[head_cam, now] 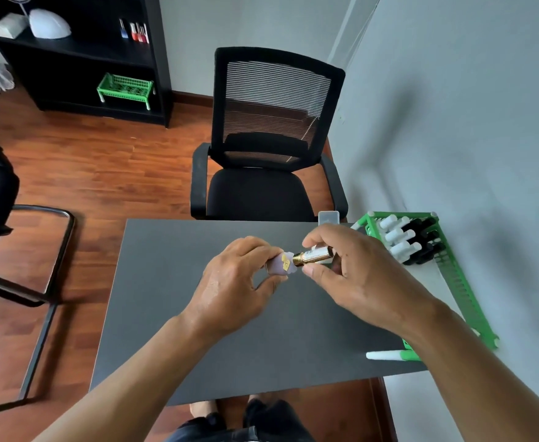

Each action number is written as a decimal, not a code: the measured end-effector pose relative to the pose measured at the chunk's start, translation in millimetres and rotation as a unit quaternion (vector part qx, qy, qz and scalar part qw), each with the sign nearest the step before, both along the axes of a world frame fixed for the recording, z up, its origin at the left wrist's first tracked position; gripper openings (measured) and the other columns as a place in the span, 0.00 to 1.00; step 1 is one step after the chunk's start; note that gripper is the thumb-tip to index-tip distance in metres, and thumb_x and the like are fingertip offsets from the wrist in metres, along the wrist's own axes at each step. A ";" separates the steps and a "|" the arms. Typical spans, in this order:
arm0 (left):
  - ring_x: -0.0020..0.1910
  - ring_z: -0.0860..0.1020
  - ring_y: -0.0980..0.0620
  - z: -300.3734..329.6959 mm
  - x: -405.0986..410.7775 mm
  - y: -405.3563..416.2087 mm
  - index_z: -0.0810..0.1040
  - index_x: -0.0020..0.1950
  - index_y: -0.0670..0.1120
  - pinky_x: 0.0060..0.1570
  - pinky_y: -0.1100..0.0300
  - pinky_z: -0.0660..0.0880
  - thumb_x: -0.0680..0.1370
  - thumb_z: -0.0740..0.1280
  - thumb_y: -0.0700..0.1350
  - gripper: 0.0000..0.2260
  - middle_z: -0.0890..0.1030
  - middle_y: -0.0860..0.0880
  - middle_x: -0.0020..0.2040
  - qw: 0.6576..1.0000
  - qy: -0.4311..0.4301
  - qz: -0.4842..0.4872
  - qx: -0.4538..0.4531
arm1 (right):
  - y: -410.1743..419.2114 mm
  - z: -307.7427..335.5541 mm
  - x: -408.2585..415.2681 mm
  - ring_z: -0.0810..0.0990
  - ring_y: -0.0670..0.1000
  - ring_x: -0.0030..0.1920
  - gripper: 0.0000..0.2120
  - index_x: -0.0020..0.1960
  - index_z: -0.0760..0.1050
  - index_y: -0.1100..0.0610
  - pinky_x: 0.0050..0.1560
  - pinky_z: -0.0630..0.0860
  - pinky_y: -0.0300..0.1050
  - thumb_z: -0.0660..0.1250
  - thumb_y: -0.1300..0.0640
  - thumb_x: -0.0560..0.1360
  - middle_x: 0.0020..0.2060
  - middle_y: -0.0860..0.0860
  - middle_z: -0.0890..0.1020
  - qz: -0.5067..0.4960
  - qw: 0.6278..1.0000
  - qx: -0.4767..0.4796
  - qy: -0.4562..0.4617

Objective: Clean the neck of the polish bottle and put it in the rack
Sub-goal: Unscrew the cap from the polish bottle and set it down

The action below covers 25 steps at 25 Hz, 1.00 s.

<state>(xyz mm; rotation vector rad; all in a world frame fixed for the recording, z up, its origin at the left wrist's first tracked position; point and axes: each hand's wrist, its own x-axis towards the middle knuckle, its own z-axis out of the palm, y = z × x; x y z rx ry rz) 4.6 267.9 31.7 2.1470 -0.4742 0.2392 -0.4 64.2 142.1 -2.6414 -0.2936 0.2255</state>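
Both hands meet above the bench (172, 314) centre — left hand (229, 291) on the bottle (279, 266), right hand (357, 279) on its cap (314, 255), which points right. The rack (453, 282) lies along the right edge of the bench, bottles (405, 237) in its far end. The chair (268, 138) stands behind the bench; the shelf unit (70, 59) stands far left.
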 end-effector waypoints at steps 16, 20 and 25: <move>0.45 0.81 0.50 2.0 -3.6 -21.9 0.87 0.56 0.47 0.38 0.51 0.81 0.77 0.79 0.48 0.10 0.86 0.53 0.49 0.997 -0.027 0.067 0.020 | -31.3 6.4 10.8 0.75 0.45 0.32 0.03 0.48 0.83 0.51 0.30 0.66 0.32 0.71 0.54 0.80 0.33 0.47 0.82 0.020 0.998 0.038 -0.039; 0.47 0.81 0.51 3.2 -3.2 -23.3 0.88 0.57 0.48 0.40 0.51 0.82 0.77 0.78 0.49 0.10 0.86 0.54 0.50 0.997 -0.018 0.073 0.015 | -35.8 11.8 13.0 0.79 0.45 0.36 0.01 0.48 0.83 0.49 0.34 0.72 0.33 0.73 0.54 0.79 0.37 0.46 0.84 0.015 0.999 0.023 -0.040; 0.47 0.82 0.51 3.3 -1.1 -28.2 0.88 0.57 0.48 0.41 0.50 0.82 0.77 0.79 0.48 0.10 0.86 0.54 0.51 0.997 -0.010 0.070 0.013 | -37.9 17.1 12.8 0.83 0.47 0.42 0.04 0.52 0.84 0.48 0.43 0.81 0.45 0.74 0.55 0.77 0.43 0.44 0.84 0.022 0.999 0.008 -0.046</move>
